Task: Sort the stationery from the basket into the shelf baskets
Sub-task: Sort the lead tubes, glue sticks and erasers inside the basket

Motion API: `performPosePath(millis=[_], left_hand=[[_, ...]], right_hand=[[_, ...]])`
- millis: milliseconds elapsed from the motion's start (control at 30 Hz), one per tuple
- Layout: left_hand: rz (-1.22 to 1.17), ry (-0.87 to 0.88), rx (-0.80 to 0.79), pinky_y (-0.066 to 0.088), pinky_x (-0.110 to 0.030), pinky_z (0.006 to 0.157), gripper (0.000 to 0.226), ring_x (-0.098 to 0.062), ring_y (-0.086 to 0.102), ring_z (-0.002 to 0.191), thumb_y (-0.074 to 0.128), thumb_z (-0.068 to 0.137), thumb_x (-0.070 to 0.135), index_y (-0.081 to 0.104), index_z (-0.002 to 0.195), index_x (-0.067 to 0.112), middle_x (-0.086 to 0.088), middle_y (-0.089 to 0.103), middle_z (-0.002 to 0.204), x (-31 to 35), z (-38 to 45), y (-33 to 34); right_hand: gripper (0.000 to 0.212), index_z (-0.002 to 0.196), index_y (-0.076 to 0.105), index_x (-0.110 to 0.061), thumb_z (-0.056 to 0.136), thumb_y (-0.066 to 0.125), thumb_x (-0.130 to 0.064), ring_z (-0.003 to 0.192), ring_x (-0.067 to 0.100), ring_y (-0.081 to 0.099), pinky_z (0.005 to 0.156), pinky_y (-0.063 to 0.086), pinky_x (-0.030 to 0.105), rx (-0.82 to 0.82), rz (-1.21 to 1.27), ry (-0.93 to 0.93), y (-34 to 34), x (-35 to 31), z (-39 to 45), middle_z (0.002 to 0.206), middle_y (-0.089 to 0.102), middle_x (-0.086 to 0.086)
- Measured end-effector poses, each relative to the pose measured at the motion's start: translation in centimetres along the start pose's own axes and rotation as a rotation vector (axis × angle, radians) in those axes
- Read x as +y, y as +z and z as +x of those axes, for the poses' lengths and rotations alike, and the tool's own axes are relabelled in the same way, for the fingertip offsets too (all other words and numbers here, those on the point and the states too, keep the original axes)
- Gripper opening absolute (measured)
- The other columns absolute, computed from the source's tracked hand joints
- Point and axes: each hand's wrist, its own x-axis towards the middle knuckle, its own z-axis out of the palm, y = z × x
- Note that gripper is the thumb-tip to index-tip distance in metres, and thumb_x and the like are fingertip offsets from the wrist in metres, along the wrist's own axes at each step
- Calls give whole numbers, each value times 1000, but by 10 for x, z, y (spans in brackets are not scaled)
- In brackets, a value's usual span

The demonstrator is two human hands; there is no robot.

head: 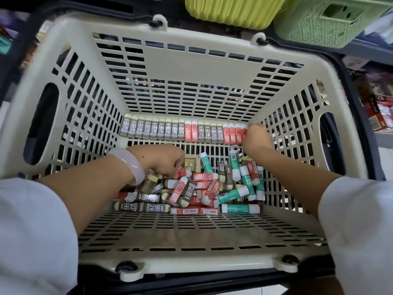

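**Reaching into the cream basket with both hands**

Reaching down from either side, two arms in white sleeves (32,226) go into a cream slotted basket (200,257) seen from above. On the left wrist sits a pale bangle (129,165). The left hand (163,158) is low over the loose pile (191,190) of small stationery on the basket floor, its fingers curled down and pinching a red eraser (182,173) with a cartoon face at the top of the heap. The right hand (256,138) is up at the far right corner of the floor, touching the right end of a tidy row (182,131) of erasers standing upright along the far wall; its fingers are turned away from the camera, so whether it holds anything cannot be told.

That row is mostly grey-brown erasers marked 2B, with a pair of red ones in the middle and several more red ones at the right end by the right hand. The pile mixes grey-brown 2B erasers, red ones and green-and-white glue sticks (240,208), lying at all angles, mostly toward the near right part of the floor.

Beyond the basket's far rim, a yellow-green ribbed basket (229,11) and a light green lattice basket (331,22) sit side by side on a shelf
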Motion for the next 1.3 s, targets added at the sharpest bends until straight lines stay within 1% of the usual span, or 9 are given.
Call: performPosePath(millis=[133,267,367,633,767,933,1067,1167,1300], left_hand=[[-76,-26,161,32,-21,54,19,-12,44,71,64,85,22,47,91,15,5,47,78,1,-4,-13],[-91,-146,259,33,-23,56,16,-18,46,72,61,87,23,54,93,10,-1,49,82,-1,-8,-23],[-140,-202,318,35,-25,59,15,-21,45,77,62,87,22,54,88,9,-5,49,85,-5,-14,-27],[-608,-196,392,50,-22,62,14,-14,58,69,62,86,9,55,74,12,-7,61,78,-2,-60,-51],[-636,-363,550,49,-25,59,12,-17,59,71,61,87,13,56,76,10,-11,64,83,-16,-95,-63],[-730,-515,699,43,-31,73,14,-21,52,76,58,89,17,58,77,11,-9,59,79,-28,-112,-50],[-748,-576,685,44,-24,52,22,-15,53,56,53,92,14,59,72,6,-5,56,64,-33,-106,-49],[-882,-591,680,57,-33,68,15,-23,60,63,52,92,5,61,82,-2,-10,58,67,-37,-98,-46],[-1113,-566,672,49,-17,39,27,-18,54,59,46,93,0,50,117,-12,-22,61,93,-31,-89,-43]], right_hand=[[21,109,61,-7,95,46,-12,82,21,61,71,52,27,-24,254,-329,-9,-18,-16,110,61,11],[14,100,65,-12,90,55,-14,72,-5,50,70,46,11,-276,298,-793,-11,-44,-47,90,60,-6],[26,111,63,-10,88,61,-20,78,-2,50,71,40,6,-468,240,-899,-1,-56,-62,98,60,-3],[14,99,59,-7,89,59,-16,69,6,60,62,48,16,-714,594,-617,3,-74,-60,82,63,-2],[3,90,54,-12,92,53,-13,54,2,58,48,45,12,-579,871,-444,-16,-97,-36,74,62,0],[10,82,60,-10,91,55,-11,57,14,54,60,50,30,-379,913,-334,-1,-162,-12,66,59,4],[12,94,67,-3,89,58,-10,88,28,65,82,54,41,-322,951,-219,22,-208,-14,95,69,16],[16,96,68,-6,87,56,-7,88,25,62,83,52,36,-316,978,-152,29,-224,-17,99,68,13],[19,102,63,-6,85,54,-2,85,21,56,72,48,28,-379,1134,-56,29,-225,-25,101,63,12]])
